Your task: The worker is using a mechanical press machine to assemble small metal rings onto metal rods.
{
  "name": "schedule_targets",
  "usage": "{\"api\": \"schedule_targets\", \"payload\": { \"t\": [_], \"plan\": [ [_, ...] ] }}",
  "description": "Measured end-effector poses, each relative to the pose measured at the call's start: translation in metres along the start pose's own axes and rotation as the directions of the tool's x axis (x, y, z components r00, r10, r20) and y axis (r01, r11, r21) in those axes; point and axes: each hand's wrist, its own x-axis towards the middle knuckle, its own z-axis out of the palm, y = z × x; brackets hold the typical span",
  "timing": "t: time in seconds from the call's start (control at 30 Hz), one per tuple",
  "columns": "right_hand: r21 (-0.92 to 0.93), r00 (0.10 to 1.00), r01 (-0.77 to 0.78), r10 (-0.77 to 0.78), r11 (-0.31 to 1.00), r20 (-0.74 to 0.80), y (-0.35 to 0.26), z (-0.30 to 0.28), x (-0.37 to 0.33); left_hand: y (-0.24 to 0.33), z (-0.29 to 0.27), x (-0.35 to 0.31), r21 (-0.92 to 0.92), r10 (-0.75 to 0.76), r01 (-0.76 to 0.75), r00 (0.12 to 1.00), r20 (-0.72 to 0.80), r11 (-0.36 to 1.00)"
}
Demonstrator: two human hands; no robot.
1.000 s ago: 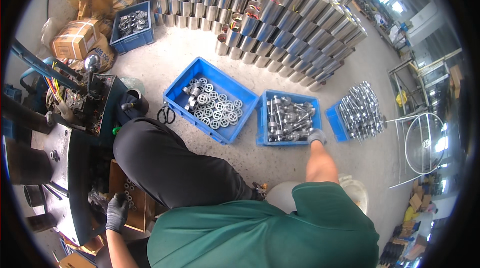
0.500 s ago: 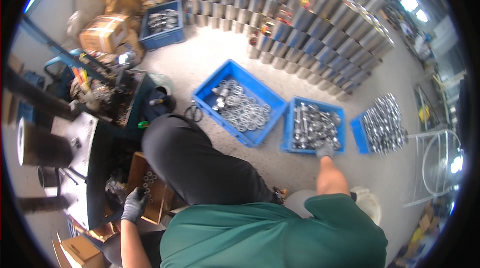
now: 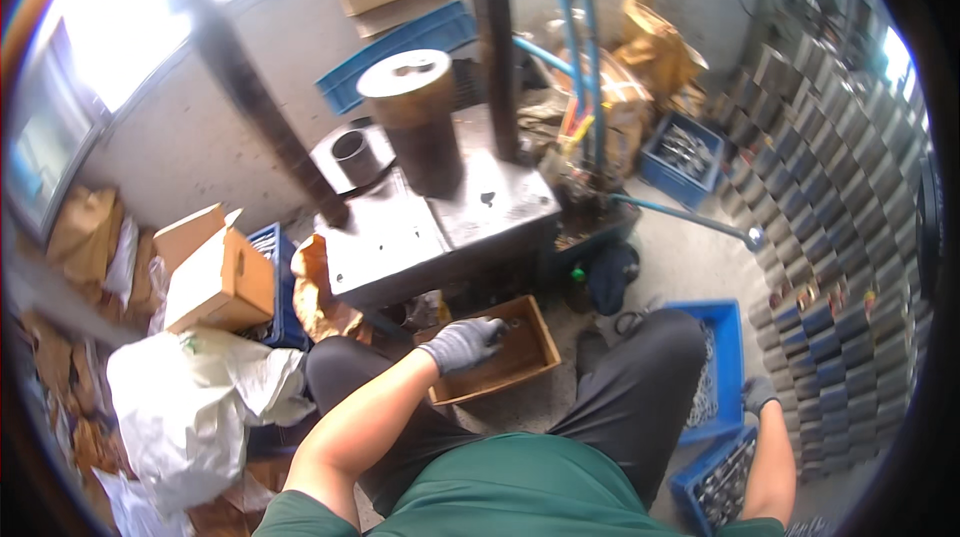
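Observation:
My left hand (image 3: 463, 345), in a grey glove with dark fingertips, is over a shallow wooden box (image 3: 548, 362) on the floor between my legs. Its fingers are curled together; whatever they hold is hidden. A small ring (image 3: 515, 322) shows near the far side of that box. Out to the right, my gloved right hand (image 3: 760, 394) is beside the rim of a large blue crate (image 3: 733, 347) with metal rings (image 3: 705, 387) in it. Those fingers look closed, their contents not visible. Nearer me stands a smaller blue crate of shiny metal parts (image 3: 725, 485).
A heavy press-like machine with a metal table (image 3: 480, 199), dark posts and a thick ram (image 3: 420, 127) stands ahead. Stacked metal cylinders (image 3: 835, 267) line the right. A cardboard box (image 3: 230, 277) and white sack (image 3: 180, 417) lie left. A blue bar (image 3: 690, 217) juts out rightward.
My view has swung left, bringing the machine ahead of me. My right hand has come up out of the metal parts crate. My left hand is still at the wooden box.

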Motion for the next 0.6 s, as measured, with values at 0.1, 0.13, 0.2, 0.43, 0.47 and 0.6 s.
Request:
{"api": "schedule_targets", "payload": {
  "t": [0.1, 0.13, 0.2, 0.43, 0.47, 0.6],
  "plan": [
    [0.044, 0.902, 0.317, -0.287, 0.947, -0.322, -0.150, -0.133, 0.034, 0.007, -0.030, -0.010, -0.045, 0.047, -0.052, 0.994, -0.096, 0.998],
    [-0.011, 0.876, 0.369, -0.352, 0.929, -0.329, -0.190, -0.172, 0.032, 0.012, -0.036, -0.011, -0.069, 0.069, -0.079, 0.988, -0.141, 0.994],
    [-0.152, 0.836, 0.474, -0.497, 0.868, -0.231, -0.300, -0.252, -0.004, 0.012, -0.049, -0.018, -0.143, 0.049, -0.085, 0.970, -0.239, 0.986],
    [-0.170, 0.486, 0.853, -0.870, 0.493, -0.084, -0.529, -0.333, -0.069, -0.016, -0.093, -0.019, -0.079, 0.003, -0.124, 0.551, -0.835, 0.989],
    [-0.229, 0.399, 0.884, -0.913, 0.408, -0.086, -0.547, -0.336, -0.067, -0.021, -0.101, -0.014, -0.095, -0.058, -0.040, 0.547, -0.835, 0.995],
    [-0.126, 0.436, 0.871, -0.866, 0.475, -0.247, -0.615, -0.322, -0.045, -0.048, -0.121, 0.002, -0.140, -0.245, 0.227, 0.546, -0.801, 0.964]
  ]
}}
